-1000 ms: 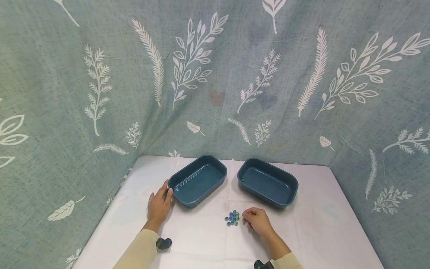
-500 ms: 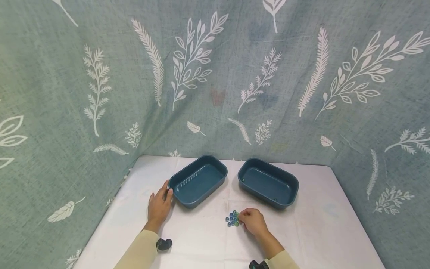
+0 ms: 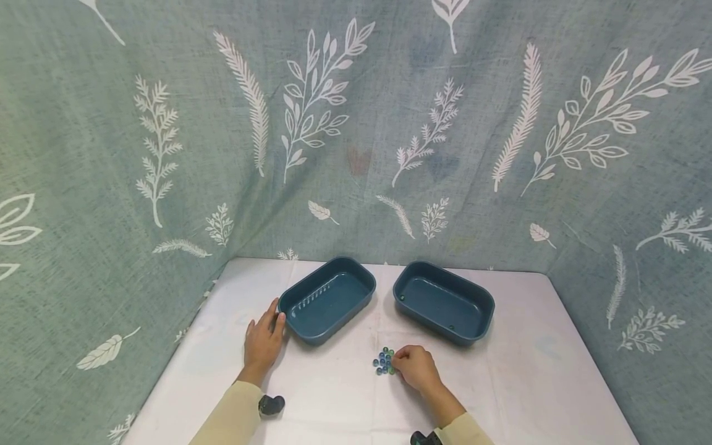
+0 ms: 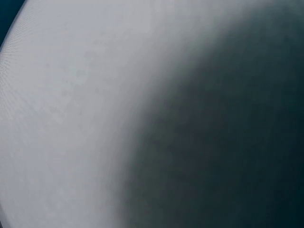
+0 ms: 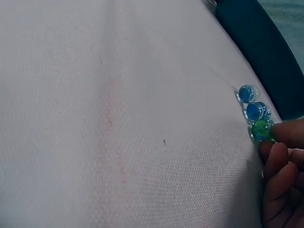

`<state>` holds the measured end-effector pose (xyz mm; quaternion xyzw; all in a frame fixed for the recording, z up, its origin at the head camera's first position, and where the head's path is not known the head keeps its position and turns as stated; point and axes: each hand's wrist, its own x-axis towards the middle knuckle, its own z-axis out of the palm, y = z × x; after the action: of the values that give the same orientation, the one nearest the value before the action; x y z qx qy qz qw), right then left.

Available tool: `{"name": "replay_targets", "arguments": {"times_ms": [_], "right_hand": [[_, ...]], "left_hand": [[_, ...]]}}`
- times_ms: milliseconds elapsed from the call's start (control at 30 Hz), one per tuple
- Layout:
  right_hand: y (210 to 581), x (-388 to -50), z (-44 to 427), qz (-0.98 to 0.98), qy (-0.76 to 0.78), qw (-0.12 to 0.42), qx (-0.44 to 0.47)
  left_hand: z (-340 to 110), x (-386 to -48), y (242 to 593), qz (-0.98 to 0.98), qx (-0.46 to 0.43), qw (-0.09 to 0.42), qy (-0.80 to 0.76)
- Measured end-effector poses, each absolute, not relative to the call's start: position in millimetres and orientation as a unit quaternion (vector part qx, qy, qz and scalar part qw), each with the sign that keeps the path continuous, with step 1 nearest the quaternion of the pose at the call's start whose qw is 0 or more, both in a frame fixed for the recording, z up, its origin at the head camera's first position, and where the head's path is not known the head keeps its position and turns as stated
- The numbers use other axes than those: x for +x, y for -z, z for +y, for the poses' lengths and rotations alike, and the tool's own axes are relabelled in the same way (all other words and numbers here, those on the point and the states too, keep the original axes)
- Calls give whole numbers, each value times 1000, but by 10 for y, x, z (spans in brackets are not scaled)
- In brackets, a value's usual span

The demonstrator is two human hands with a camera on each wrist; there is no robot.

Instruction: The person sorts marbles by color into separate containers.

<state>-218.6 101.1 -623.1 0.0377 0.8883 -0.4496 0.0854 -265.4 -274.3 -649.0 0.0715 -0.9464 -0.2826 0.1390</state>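
In the head view, a small cluster of blue and green glass marbles (image 3: 382, 361) lies on the white cloth. My right hand (image 3: 417, 366) is at the cluster's right side, its thumb and forefinger pinching a green marble that is mostly covered by the fingertips. From the right wrist, blue marbles (image 5: 254, 111) and a green marble (image 5: 261, 129) show beside the fingertips. My left hand (image 3: 263, 343) rests with extended fingers against the near left end of the left blue tray (image 3: 311, 339). Two dark green marbles sit in the right blue tray (image 3: 483, 334).
The trays stand angled at the back of the white-covered table (image 3: 334, 402). A leaf-patterned grey-green curtain (image 3: 356, 123) surrounds the back and sides. The left wrist view is blurred, showing pale cloth and a dark shape.
My right hand has moved left to the marbles and its fingertips have come together there. A second marble has appeared in the right tray and rolled slightly. The left hand stays put.
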Motion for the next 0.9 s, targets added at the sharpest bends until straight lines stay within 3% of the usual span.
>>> {"name": "replay_targets", "arguments": {"times_ms": [900], "right_hand": [[6127,-2198,1154,807,575,133,23]], "left_hand": [[-2747,-2664,6490,-945,65,149,284]]}}
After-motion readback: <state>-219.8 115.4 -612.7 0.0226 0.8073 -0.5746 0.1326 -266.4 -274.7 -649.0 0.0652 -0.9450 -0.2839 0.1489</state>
